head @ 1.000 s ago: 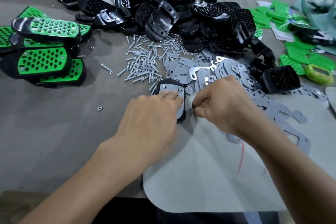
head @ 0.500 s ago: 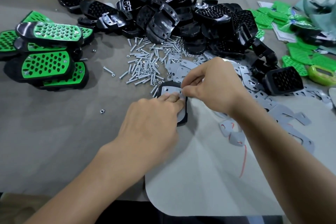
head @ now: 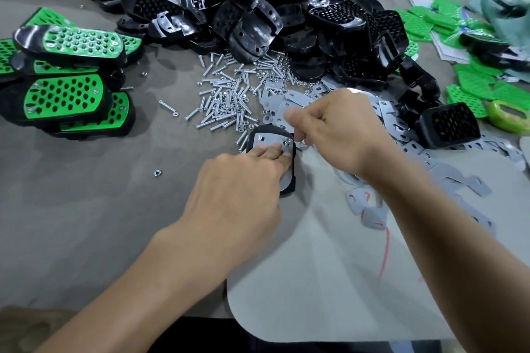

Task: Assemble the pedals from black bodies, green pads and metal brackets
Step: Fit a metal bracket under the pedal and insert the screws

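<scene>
Fingers [head: 272, 152] of your left hand [head: 238, 180] are pressing a metal bracket [head: 269, 137] flat onto a black body [head: 290, 188]; right hand's [head: 338, 129] are curling, grip unclear.

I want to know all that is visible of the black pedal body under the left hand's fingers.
The black pedal body lies flat on the grey table cover, rounded, plastic as it looks. A grey metal bracket rests on it, with a square hole at the left and a silver fastener at the right. The left hand presses straight fingers on the bracket and hides the near part. The right hand has curled fingers at the fastener corner; what they hold is hidden.
</scene>
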A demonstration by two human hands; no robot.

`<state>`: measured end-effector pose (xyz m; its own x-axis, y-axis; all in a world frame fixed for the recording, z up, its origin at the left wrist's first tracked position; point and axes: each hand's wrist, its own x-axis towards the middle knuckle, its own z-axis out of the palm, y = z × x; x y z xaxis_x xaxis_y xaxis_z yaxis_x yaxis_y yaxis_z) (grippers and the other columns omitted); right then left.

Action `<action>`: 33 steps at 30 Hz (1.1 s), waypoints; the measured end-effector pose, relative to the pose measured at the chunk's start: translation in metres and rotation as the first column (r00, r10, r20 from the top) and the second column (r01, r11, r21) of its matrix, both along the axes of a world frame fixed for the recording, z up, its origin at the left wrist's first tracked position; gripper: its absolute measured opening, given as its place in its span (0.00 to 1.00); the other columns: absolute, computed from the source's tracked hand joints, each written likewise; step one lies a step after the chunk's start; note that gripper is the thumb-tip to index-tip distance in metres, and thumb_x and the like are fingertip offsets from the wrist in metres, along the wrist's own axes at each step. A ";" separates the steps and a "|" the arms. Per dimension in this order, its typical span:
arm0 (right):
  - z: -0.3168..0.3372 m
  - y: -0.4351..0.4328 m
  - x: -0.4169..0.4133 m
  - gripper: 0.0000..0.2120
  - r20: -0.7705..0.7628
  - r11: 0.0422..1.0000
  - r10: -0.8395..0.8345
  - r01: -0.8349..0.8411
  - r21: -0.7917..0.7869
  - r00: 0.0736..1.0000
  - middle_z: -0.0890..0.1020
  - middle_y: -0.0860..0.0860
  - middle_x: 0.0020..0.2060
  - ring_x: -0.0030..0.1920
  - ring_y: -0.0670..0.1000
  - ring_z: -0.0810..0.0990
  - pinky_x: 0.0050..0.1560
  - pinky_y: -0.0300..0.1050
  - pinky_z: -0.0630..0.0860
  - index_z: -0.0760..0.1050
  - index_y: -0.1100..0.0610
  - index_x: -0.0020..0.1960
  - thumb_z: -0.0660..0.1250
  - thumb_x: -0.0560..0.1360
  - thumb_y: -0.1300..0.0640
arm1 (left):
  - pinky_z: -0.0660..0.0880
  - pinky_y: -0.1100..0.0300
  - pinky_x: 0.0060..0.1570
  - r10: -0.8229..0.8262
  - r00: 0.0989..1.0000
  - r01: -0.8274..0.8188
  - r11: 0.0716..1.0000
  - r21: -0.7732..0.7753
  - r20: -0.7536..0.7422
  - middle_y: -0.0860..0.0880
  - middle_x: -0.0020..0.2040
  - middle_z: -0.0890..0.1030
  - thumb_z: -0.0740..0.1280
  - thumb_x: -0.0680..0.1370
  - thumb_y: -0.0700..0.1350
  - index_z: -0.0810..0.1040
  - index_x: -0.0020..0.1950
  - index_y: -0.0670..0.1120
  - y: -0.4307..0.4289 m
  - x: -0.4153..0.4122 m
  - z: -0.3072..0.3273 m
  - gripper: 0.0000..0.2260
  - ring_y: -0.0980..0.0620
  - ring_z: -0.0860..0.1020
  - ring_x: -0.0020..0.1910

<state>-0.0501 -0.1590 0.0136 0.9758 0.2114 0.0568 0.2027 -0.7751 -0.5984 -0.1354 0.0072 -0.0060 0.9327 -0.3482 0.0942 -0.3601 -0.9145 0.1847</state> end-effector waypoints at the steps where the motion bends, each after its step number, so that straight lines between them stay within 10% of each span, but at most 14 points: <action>1: 0.000 -0.001 -0.002 0.22 -0.001 0.999 -0.023 0.023 0.046 1.000 0.83 0.52 0.29 0.27 0.46 0.76 0.28 0.36 0.68 0.83 0.53 0.33 0.66 0.79 0.41 | 0.75 0.55 0.61 0.003 1.000 -0.003 1.000 -0.002 -0.003 0.61 0.82 0.58 0.59 0.78 0.44 0.59 0.82 0.59 0.000 0.000 0.000 0.32 0.60 0.62 0.79; 7: -0.007 -0.004 -0.017 0.20 -0.026 0.999 0.019 -0.018 0.040 0.999 0.81 0.57 0.32 0.32 0.52 0.76 0.37 0.47 0.73 0.84 0.58 0.40 0.65 0.80 0.44 | 0.76 0.53 0.61 -0.009 1.000 0.009 1.000 -0.022 -0.003 0.61 0.82 0.59 0.55 0.79 0.45 0.60 0.82 0.59 0.002 0.000 0.000 0.30 0.59 0.63 0.79; 11: -0.010 -0.011 -0.024 0.23 0.035 0.985 -0.081 0.075 0.158 0.996 0.79 0.47 0.25 0.26 0.46 0.74 0.27 0.37 0.66 0.82 0.56 0.31 0.67 0.79 0.43 | 0.74 0.54 0.66 -0.009 1.000 0.009 1.000 -0.028 -0.003 0.61 0.82 0.58 0.52 0.79 0.45 0.59 0.82 0.58 0.001 0.000 0.001 0.30 0.60 0.60 0.80; 16: -0.011 -0.012 -0.027 0.20 -0.033 0.980 0.109 -0.102 0.171 0.993 0.84 0.48 0.43 0.45 0.49 0.81 0.51 0.48 0.76 0.86 0.55 0.45 0.61 0.78 0.43 | 0.76 0.54 0.59 0.000 1.000 -0.001 1.000 -0.014 -0.006 0.61 0.82 0.60 0.59 0.79 0.44 0.62 0.81 0.59 0.001 0.000 0.003 0.30 0.58 0.67 0.77; 33: -0.014 -0.014 -0.028 0.26 0.026 0.977 -0.042 0.036 0.209 0.999 0.83 0.48 0.37 0.39 0.46 0.80 0.43 0.46 0.73 0.80 0.56 0.29 0.59 0.78 0.42 | 0.75 0.55 0.63 -0.005 1.000 0.005 1.000 -0.005 0.011 0.62 0.82 0.58 0.58 0.80 0.44 0.59 0.82 0.59 0.001 0.000 0.002 0.30 0.60 0.61 0.79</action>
